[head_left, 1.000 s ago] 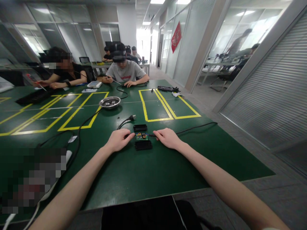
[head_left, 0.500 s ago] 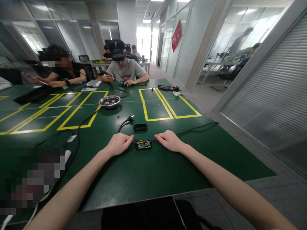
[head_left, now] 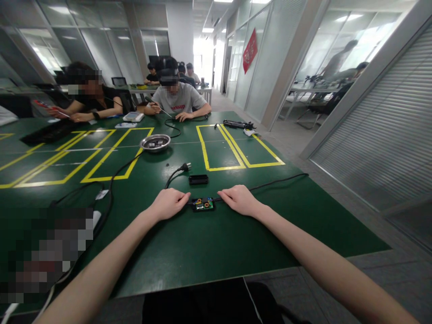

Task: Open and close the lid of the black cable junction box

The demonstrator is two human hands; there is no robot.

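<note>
Between my hands an open black adapter case (head_left: 203, 205) lies on the green table, its green circuit board and copper coils showing. My left hand (head_left: 169, 203) is closed on the cable at the case's left end; the cable beyond that hand leads up to a black two-pin plug (head_left: 185, 167). On the other side, my right hand (head_left: 239, 199) pinches the black cable (head_left: 275, 181) close to the right end of the case. That cable trails off to the right. Just behind the case sits a separate black half shell (head_left: 199, 179).
A metal bowl (head_left: 155, 142) with small metal parts stands farther back left. Yellow tape rectangles (head_left: 226, 168) mark the table. Two co-workers sit across it, one holding a screwdriver (head_left: 165, 111). A black folded tripod-like item (head_left: 238, 124) lies at the far edge.
The open case has tilted or shifted slightly between my hands, its board showing at a little different angle. Both hands keep their hold on the cables.
</note>
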